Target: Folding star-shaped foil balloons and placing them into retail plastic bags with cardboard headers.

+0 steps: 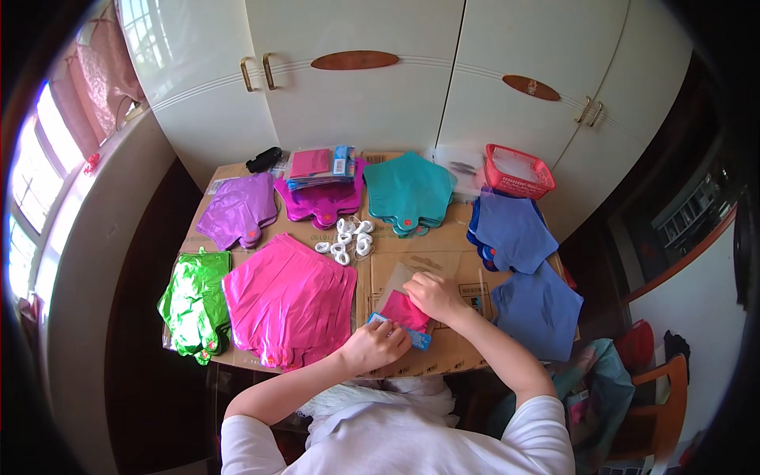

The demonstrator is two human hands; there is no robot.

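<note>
A clear plastic bag (398, 279) with a blue printed header lies on the cardboard in front of me. A folded pink foil piece (405, 309) shows in or on it. At the bag's near end, my left hand (378, 347) is closed on the blue header strip (419, 340). My right hand (432, 298) pinches at the bag's upper right side, its fingertips beside the pink foil; exactly what they grip is hidden. Left of the bag spreads a stack of flat pink foil balloons (291, 301). Several small white ribbon rolls (343, 241) sit beyond it.
Around the cardboard tabletop (380, 366) lie flat foil stacks: green (195, 301), lilac (237, 207), magenta (321, 204), teal (409, 190) and blue (516, 231). Filled packets (321, 168) rest on the magenta stack. A red basket (518, 172) stands back right, before white cabinets (356, 103).
</note>
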